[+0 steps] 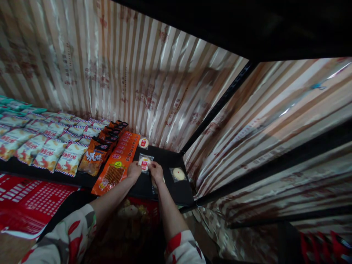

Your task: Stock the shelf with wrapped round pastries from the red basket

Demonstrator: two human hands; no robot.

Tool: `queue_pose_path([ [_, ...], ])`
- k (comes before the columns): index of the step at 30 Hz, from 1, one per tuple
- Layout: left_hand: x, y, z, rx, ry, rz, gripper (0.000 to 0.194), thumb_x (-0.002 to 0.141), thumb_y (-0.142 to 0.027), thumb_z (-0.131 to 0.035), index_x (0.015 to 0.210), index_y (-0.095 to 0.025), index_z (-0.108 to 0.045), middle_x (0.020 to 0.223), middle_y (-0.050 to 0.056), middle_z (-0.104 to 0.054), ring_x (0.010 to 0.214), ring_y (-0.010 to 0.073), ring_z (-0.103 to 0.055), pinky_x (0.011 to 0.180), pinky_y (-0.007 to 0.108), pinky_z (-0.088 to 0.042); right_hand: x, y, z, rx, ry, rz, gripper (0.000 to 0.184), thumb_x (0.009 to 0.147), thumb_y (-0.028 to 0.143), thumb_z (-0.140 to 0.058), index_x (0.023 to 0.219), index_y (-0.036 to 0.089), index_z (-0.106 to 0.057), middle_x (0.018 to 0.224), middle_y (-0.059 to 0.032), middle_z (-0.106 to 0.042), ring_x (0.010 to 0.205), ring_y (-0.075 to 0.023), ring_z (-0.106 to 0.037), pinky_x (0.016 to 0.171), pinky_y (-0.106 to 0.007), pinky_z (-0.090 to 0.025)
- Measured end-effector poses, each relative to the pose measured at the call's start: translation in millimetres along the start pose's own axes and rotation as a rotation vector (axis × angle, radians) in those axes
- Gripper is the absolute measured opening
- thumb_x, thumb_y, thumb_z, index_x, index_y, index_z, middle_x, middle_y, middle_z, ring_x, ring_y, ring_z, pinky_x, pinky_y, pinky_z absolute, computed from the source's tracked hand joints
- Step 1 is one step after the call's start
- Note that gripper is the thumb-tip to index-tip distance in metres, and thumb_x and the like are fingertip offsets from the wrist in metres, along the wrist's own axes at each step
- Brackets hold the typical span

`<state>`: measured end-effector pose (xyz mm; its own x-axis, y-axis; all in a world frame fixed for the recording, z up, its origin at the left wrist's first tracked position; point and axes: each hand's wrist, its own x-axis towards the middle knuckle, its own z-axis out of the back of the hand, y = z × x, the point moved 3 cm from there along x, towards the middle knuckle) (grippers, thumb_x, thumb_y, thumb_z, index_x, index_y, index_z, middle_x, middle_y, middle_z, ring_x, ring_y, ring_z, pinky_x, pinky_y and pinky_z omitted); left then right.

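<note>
A round, pale pastry in a clear wrapper (144, 161) with a red and yellow label lies on the black shelf (172, 154). My left hand (134, 171) pinches its left edge, and my right hand (156, 171) pinches the right edge. Behind it, near the striped sheeting, is a second wrapped round pastry (143, 143). A third wrapped pastry (178, 174), marked with a small red spot, lies to the right. Another wrapped piece is partly hidden under my right wrist. Close by my left hand lies a long orange snack packet (118, 161).
Left of the orange packet stand orange-brown snack bags (95, 156), then rows of white snack bags (70, 157) and green packets (16, 105). Below the shelf is a red plastic basket (35, 205). Striped sheeting (110, 66) hangs behind; a black post (220, 106) rises at the shelf's corner.
</note>
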<state>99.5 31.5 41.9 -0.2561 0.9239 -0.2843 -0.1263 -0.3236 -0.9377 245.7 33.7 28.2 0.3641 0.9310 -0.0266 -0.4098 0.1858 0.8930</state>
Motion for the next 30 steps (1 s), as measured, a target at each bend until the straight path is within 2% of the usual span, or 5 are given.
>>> queue_pose_path([
  [7,10.8,-7.1,-3.3,0.058,-0.034,-0.138,0.017,0.056,-0.002,-0.061,0.060,-0.018,-0.060,0.084,0.011,-0.066,0.110,0.0260,-0.051,0.095,0.030,-0.031,14.6,-3.6,-4.5,-0.099,0.017,0.005,0.016,0.067,0.031,-0.060,0.076,0.021,-0.067,0.071,-0.0007,-0.065,0.068,-0.0147,-0.058,0.064,-0.023,-0.042],
  [11,17.0,-6.4,-8.9,0.083,-0.032,-0.109,0.019,0.057,-0.002,-0.061,0.067,-0.018,-0.062,0.090,0.010,-0.066,0.112,0.0252,-0.049,0.096,0.029,-0.031,22.7,-8.5,-6.9,-0.134,0.015,0.014,0.016,0.069,0.031,-0.059,0.079,0.021,-0.066,0.073,-0.0011,-0.066,0.068,-0.0143,-0.059,0.063,-0.023,-0.042],
  [19,23.8,-0.9,-16.3,-0.002,-0.044,-0.055,0.025,0.056,-0.001,-0.062,0.074,-0.018,-0.061,0.095,0.012,-0.065,0.111,0.0257,-0.051,0.094,0.029,-0.033,29.2,-11.2,-14.2,0.027,0.032,-0.084,0.008,0.067,0.026,-0.059,0.073,0.022,-0.063,0.061,0.0007,-0.061,0.048,-0.0115,-0.053,0.050,-0.022,-0.040],
  [24,29.2,2.3,-19.0,0.005,-0.041,-0.069,0.020,0.059,-0.002,-0.061,0.071,-0.017,-0.059,0.097,0.013,-0.065,0.111,0.0261,-0.051,0.091,0.028,-0.036,33.8,-6.7,-13.0,-0.052,-0.011,-0.071,0.006,0.064,0.024,-0.062,0.070,0.024,-0.064,0.062,0.0008,-0.062,0.057,-0.0135,-0.056,0.056,-0.023,-0.038],
  [30,34.0,2.5,-21.5,0.000,-0.030,-0.087,0.022,0.060,-0.002,-0.061,0.075,-0.017,-0.062,0.097,0.013,-0.065,0.112,0.0264,-0.050,0.095,0.029,-0.034,37.9,-2.6,-16.6,-0.166,0.001,-0.089,0.012,0.069,0.027,-0.060,0.080,0.023,-0.065,0.069,-0.0012,-0.065,0.064,-0.0153,-0.060,0.060,-0.024,-0.039],
])
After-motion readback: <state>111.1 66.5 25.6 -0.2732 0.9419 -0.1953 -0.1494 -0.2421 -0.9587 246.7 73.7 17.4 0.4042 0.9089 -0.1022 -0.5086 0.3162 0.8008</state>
